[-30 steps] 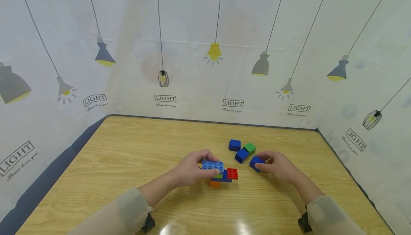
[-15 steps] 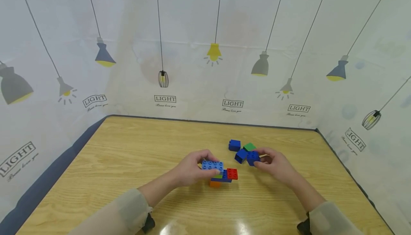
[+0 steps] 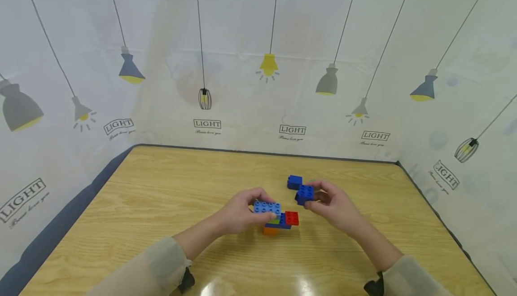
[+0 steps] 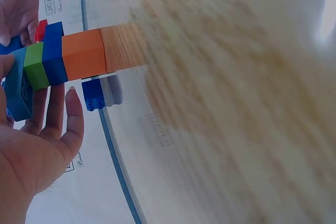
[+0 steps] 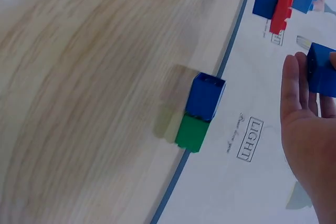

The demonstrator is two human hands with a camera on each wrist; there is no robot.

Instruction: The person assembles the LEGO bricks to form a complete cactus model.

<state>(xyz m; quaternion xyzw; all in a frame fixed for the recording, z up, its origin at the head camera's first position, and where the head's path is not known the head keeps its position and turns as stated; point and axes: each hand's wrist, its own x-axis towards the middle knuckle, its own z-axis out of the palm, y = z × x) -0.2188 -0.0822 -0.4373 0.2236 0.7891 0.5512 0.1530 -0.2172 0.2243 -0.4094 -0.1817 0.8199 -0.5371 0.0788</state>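
Observation:
In the head view my left hand [image 3: 242,213] grips a small stack of toy building bricks from its left side, thumb on the light blue brick [image 3: 266,207] at the top. Beneath that come a light green brick [image 4: 35,66], a longer dark blue brick [image 4: 54,53] and an orange brick [image 4: 84,53] at the bottom. A red brick [image 3: 291,218] sits on the right end of the dark blue layer. My right hand [image 3: 333,204] pinches a dark blue brick [image 3: 305,194], studs upward, above the table, behind and right of the stack.
A loose dark blue brick [image 3: 294,182] lies farther back on the wooden table [image 3: 181,174]. Another blue brick [image 5: 206,97] and a green brick [image 5: 192,132] lie touching, largely hidden behind the right hand in the head view. A lamp-printed sheet [image 3: 238,98] surrounds the table.
My right hand has lifted the blue brick and carried it left, toward the stack, turning its studs upward. It now covers the green brick. The left hand and stack stay in place.

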